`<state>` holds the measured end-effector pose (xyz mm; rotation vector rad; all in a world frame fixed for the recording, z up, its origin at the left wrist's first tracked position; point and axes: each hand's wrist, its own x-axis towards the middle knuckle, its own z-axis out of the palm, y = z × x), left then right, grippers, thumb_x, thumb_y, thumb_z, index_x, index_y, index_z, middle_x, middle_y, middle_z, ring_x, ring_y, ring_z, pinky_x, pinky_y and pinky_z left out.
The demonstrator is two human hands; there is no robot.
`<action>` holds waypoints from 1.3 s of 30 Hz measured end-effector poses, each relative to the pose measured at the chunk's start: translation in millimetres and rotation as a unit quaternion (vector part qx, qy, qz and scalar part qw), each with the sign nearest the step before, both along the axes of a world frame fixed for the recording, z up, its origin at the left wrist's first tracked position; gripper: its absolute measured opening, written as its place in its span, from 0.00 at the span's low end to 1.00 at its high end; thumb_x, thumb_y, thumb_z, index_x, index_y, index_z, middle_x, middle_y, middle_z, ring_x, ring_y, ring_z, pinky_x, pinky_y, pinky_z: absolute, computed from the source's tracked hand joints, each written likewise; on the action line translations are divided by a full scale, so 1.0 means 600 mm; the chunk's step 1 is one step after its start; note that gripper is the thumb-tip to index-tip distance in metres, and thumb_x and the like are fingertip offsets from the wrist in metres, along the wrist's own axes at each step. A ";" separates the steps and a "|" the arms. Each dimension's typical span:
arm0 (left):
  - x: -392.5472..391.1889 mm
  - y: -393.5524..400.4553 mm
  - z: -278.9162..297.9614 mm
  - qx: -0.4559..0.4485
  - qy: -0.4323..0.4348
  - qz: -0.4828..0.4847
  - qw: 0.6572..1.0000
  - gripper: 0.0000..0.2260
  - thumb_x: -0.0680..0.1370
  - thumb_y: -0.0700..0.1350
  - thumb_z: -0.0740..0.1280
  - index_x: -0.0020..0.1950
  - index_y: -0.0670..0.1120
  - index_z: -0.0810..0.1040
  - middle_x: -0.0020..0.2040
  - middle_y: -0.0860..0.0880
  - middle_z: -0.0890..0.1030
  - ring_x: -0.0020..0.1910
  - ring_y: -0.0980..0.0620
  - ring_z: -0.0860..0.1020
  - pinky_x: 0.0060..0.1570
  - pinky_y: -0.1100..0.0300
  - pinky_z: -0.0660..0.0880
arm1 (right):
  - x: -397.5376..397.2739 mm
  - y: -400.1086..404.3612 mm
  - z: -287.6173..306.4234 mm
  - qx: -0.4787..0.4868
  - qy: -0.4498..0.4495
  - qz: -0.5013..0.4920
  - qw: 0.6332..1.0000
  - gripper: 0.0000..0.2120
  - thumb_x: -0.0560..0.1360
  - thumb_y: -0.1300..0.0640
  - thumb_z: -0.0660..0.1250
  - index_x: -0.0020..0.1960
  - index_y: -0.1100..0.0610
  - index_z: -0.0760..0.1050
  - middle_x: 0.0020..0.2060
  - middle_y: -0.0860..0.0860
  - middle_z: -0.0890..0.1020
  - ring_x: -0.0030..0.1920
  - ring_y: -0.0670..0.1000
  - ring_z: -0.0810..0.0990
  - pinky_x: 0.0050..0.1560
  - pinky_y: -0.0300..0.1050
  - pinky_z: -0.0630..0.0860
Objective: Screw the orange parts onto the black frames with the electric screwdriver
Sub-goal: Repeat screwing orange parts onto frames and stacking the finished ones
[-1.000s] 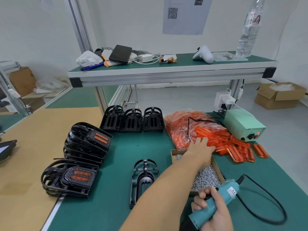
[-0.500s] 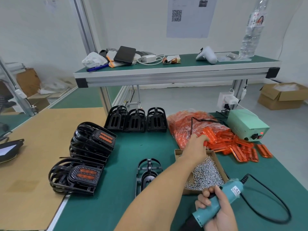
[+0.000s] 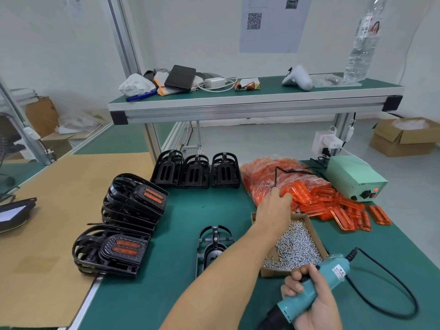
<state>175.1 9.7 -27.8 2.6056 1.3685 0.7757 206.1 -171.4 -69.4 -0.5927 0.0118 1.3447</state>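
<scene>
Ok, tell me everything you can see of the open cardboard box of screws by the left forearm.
The shallow brown cardboard box sits open on the green table mat, between the lone black plastic frame and the loose orange plastic parts. It holds a heap of small silver metal screws. The left hand reaches across its far end, hiding that corner. The right hand holding the teal electric screwdriver overlaps its near edge.
</scene>
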 end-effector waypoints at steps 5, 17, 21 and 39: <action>-0.016 -0.010 -0.007 0.014 0.038 -0.037 0.999 0.08 0.79 0.32 0.64 0.56 0.40 0.76 0.57 0.40 0.71 0.45 0.43 0.74 0.40 0.48 0.76 | 0.000 0.001 0.000 0.003 -0.002 0.002 1.000 0.09 0.75 0.53 0.66 0.38 0.56 0.73 0.31 0.52 0.73 0.24 0.46 0.69 0.23 0.38 0.70; -0.021 -0.003 -0.024 0.028 0.066 -0.100 0.992 0.20 0.77 0.31 0.68 0.67 0.45 0.78 0.64 0.43 0.73 0.62 0.44 0.71 0.64 0.48 0.72 | -0.001 0.001 -0.001 -0.001 -0.003 -0.002 1.000 0.09 0.76 0.53 0.65 0.40 0.56 0.71 0.31 0.52 0.73 0.24 0.46 0.69 0.23 0.38 0.70; -0.019 -0.002 -0.024 0.036 0.038 -0.116 0.992 0.21 0.77 0.35 0.69 0.70 0.46 0.76 0.63 0.45 0.73 0.60 0.45 0.71 0.61 0.50 0.74 | 0.001 0.000 -0.002 0.003 -0.007 0.001 1.000 0.09 0.75 0.53 0.65 0.39 0.56 0.72 0.32 0.52 0.73 0.24 0.46 0.69 0.23 0.38 0.70; -0.299 -0.079 0.024 -0.213 -0.345 0.152 0.901 0.13 0.79 0.43 0.67 0.62 0.56 0.79 0.48 0.55 0.82 0.42 0.55 0.84 0.44 0.57 0.82 | 0.005 0.002 -0.006 0.019 -0.025 0.010 0.999 0.10 0.75 0.52 0.65 0.37 0.55 0.75 0.33 0.50 0.74 0.26 0.44 0.69 0.26 0.36 0.71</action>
